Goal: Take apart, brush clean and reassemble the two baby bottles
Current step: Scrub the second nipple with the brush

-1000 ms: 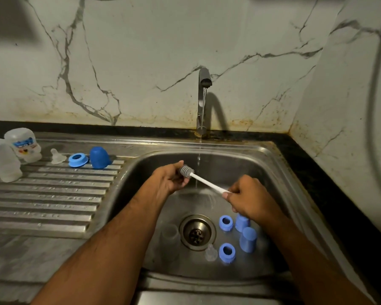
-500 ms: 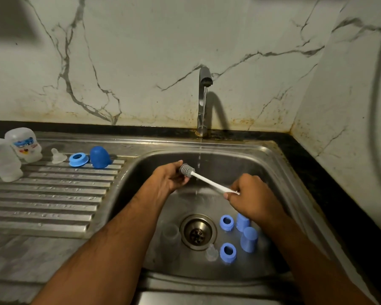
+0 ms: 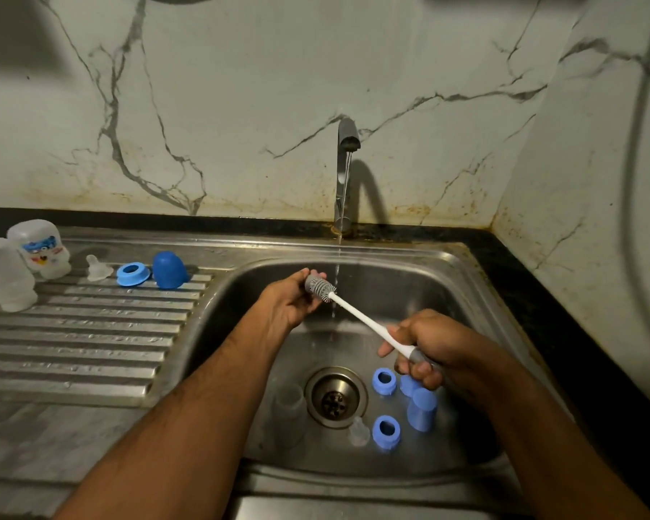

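Observation:
My right hand (image 3: 424,347) grips the grey end of a white-handled bottle brush (image 3: 364,320) over the sink (image 3: 421,264). My left hand (image 3: 291,300) curls round the brush's grey bristle head (image 3: 319,287), just left of the thin water stream (image 3: 336,279). In the basin lie two blue rings (image 3: 384,381) (image 3: 386,429), blue caps (image 3: 422,409), a clear teat (image 3: 358,431) and a clear bottle body (image 3: 289,401). On the drainboard stand two clear bottle bodies (image 3: 40,249) (image 3: 2,273), a teat (image 3: 97,268), a blue ring (image 3: 133,273) and a blue cap (image 3: 169,270).
The tap (image 3: 344,174) runs at the back of the basin against a marble wall. The drain (image 3: 335,397) sits mid-basin. A ribbed steel drainboard (image 3: 91,343) spreads to the left. A black counter edge (image 3: 563,294) borders the sink on the right.
My right hand has slid down the handle toward its grey end, so more white handle shows. The brush head stays in my left hand by the stream.

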Demonstrator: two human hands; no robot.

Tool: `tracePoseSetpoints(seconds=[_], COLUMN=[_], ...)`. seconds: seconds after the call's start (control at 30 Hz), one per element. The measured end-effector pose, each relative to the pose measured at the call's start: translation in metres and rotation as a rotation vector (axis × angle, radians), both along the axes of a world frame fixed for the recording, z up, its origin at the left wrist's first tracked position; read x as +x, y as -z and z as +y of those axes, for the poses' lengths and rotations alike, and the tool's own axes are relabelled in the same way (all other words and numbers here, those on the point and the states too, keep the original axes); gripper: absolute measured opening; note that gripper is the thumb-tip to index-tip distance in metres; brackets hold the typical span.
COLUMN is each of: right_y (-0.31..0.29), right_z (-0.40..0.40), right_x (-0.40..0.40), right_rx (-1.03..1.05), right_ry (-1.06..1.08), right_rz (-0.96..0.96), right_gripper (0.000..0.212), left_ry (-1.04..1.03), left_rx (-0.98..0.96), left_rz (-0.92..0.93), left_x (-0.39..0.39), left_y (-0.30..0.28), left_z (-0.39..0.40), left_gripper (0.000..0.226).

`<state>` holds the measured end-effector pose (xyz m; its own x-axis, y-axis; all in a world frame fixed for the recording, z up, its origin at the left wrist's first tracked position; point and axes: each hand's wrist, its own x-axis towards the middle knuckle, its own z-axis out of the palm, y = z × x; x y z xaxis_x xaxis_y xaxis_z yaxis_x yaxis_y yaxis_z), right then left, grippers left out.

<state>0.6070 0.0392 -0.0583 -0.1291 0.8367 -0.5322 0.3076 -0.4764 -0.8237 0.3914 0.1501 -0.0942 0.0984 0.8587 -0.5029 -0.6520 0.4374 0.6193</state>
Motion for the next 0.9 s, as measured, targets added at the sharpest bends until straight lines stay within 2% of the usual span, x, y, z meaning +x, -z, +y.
tracePoseSetpoints(seconds=[0.13,0.33,0.43,0.53,0.67,0.73,0.8,0.9], right_y=[-0.004,-0.006,-0.006,-0.006,-0.007,-0.008,-0.008,-0.007], right_z=[-0.002,-0.002,-0.001,-0.001,-0.003,-0.003,-0.003,-0.003], right_x=[0.014,0.023,0.018,0.017,0.015,0.014,0.013,0.012], right_rx=[0.020,0.036,0.040,0.052,0.061,0.060,0.054,0.060], right_ry=[0.027,0.106,0.100,0.107,0.105,0.099,0.094,0.096], right_rz=[-0.108,-0.160,-0.156,-0.172,-0.173,-0.183,-0.188,-0.187], right_gripper=[0.037,0.036,0.036,0.036,0.037,0.037,0.037,0.037], left_ry=[-0.014,0.013,0.042,0.067,0.074,0.075,0.176,0.167], left_rx=[0.007,-0.010,-0.006,0.042,0.046,0.019,-0.023,0.020], left_rz=[0.006,0.124,0.186,0.322,0.546,0.633,0.711,0.788], left_x=[-0.002,-0.014,-0.006,-0.004,-0.007,-0.008,-0.009,-0.015], left_y=[-0.001,0.001,0.003,0.006,0.005,0.000,-0.008,-0.004], left_z=[-0.004,-0.006,-0.006,-0.005,-0.006,-0.003,0.001,-0.001], left_gripper=[0.023,0.004,0.015,0.038,0.037,0.046,0.047,0.034])
